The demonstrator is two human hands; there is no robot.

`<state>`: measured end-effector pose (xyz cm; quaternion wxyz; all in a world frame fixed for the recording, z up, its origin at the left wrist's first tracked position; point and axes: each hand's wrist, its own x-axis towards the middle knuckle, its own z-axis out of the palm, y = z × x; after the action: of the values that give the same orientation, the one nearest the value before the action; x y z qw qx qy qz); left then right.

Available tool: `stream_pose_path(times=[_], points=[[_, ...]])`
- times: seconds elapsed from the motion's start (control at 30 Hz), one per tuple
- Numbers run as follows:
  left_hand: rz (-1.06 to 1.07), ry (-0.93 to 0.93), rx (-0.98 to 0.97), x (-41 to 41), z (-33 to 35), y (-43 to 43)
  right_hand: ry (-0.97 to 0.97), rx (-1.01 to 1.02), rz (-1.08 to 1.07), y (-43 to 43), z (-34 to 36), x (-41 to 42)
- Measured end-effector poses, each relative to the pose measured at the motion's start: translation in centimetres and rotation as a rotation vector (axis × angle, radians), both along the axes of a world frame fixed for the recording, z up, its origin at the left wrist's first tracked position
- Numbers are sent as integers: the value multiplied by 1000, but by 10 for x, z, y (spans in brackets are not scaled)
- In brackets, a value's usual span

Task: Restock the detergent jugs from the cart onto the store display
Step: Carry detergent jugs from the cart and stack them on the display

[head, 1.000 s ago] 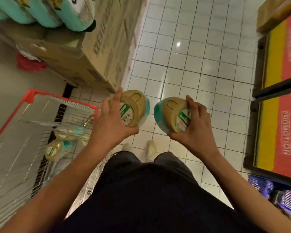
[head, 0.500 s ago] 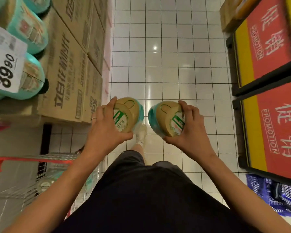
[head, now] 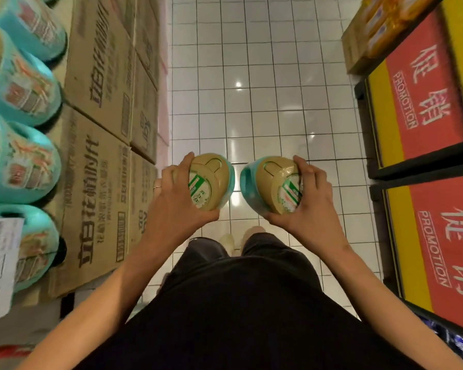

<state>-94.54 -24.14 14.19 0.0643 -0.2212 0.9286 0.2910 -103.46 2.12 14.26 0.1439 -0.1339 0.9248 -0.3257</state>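
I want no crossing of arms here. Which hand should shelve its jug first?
Probably the left hand. Its jug is on the side of the display jugs stacked on boxes at the left. The right hand and its jug would have to cross over.

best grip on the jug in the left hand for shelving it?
Probably its gold cap end, taken from above. The left jug hangs upright with that broad domed cap facing up, and the left hand already wraps the cap's outer side. Its body below is hidden.
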Motion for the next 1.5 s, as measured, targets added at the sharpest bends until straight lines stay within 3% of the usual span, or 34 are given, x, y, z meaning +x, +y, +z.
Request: stream_pose_path(times=[0.37,0.8,1.13,1.3,1.5], points=[[114,-20,27,-164,-5,-35,-2,40,120,-47,-9,-197],[494,31,79,-296,6,-106,47,80,599,-191,11,-419],[674,61,81,-316,16,-199,119,80,840,-339,24,-480],[772,68,162,-313,38,-255,159,84,973,-415,54,-500],[914,108,121,-291,62,-286,286,88,1224,-505,103,-498]])
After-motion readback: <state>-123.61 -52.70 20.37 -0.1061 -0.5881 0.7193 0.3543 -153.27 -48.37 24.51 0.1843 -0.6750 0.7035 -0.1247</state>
